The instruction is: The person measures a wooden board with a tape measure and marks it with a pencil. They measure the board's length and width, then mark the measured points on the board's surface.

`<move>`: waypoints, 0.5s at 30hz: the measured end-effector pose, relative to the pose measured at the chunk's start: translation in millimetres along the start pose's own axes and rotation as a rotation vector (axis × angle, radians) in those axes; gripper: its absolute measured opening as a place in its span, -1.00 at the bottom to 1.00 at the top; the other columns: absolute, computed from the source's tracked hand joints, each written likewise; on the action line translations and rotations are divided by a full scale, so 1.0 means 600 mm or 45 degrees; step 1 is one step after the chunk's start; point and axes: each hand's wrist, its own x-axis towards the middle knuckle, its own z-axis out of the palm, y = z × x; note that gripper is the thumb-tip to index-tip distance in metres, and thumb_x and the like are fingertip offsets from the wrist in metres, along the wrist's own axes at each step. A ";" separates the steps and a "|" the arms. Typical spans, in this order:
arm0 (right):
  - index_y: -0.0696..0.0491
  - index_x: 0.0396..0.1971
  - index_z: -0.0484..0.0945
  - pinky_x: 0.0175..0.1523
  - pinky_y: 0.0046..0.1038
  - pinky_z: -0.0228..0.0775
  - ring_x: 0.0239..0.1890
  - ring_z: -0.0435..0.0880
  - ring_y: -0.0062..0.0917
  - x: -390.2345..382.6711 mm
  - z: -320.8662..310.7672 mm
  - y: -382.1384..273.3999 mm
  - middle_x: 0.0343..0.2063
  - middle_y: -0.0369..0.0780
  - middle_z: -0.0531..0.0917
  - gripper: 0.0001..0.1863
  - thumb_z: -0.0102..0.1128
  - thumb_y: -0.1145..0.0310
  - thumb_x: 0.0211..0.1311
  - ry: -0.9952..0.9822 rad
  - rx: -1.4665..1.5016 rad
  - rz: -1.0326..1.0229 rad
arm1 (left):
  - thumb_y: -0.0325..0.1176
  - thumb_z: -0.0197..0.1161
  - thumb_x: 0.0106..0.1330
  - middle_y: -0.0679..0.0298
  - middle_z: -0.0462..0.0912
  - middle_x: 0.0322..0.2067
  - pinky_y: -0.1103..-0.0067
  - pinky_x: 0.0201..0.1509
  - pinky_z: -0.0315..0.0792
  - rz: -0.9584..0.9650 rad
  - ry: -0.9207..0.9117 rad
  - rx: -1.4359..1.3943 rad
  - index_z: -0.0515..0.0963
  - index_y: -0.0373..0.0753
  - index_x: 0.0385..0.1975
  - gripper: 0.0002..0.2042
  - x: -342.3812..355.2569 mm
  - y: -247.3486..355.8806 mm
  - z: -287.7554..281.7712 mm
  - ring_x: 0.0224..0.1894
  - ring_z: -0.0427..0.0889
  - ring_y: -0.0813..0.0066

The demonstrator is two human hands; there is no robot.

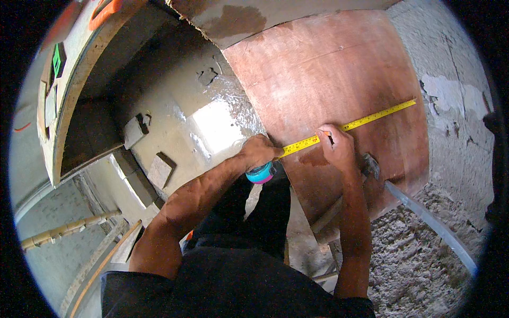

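Note:
A tape measure with a round turquoise and pink case (259,173) is gripped in my left hand (259,150), at the near left edge of a reddish plywood sheet (313,69). Its yellow blade (379,114) runs out to the right across the sheet, ending close to the right edge. My right hand (339,148) is closed over the middle of the blade and hides a short stretch of it. At its fingertips shows a small orange and dark thing, too small to name. Damp dark patches mark the plywood beside the blade.
To the left lies a wet, shiny floor (180,106) with loose blocks (160,170) on it. A pale hose (435,222) crosses rough rubble (419,254) at the right. A rough grey wall (450,95) borders the sheet. A bamboo pole (69,229) lies at lower left.

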 end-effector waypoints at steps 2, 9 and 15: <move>0.13 -0.20 0.64 -0.18 -0.27 0.59 -0.28 0.78 -0.15 -0.001 0.002 0.003 -0.33 -0.03 0.73 -0.86 0.31 0.40 0.33 0.003 -0.015 -0.017 | 0.04 0.08 0.42 0.03 0.71 -0.26 0.31 0.09 0.55 -0.100 0.008 -0.060 0.76 -0.07 -0.26 -0.61 0.006 -0.002 0.001 -0.12 0.71 0.06; 0.13 -0.19 0.63 -0.22 -0.27 0.59 -0.30 0.78 -0.15 -0.007 0.010 0.003 -0.34 -0.03 0.73 -0.86 0.31 0.43 0.32 0.058 0.017 -0.071 | 0.08 0.13 0.37 0.02 0.72 -0.30 0.32 0.05 0.57 0.252 0.059 0.230 0.77 -0.07 -0.38 -0.60 0.025 -0.030 0.016 -0.16 0.73 0.10; 0.13 -0.20 0.62 -0.23 -0.24 0.58 -0.31 0.76 -0.10 0.000 0.008 -0.001 -0.36 -0.03 0.73 -0.88 0.30 0.45 0.32 0.040 -0.042 -0.065 | 0.05 0.35 0.26 0.17 0.77 -0.42 0.41 -0.08 0.58 -0.074 0.048 -0.120 0.77 -0.21 -0.40 -0.61 0.023 -0.020 0.011 -0.33 0.72 0.35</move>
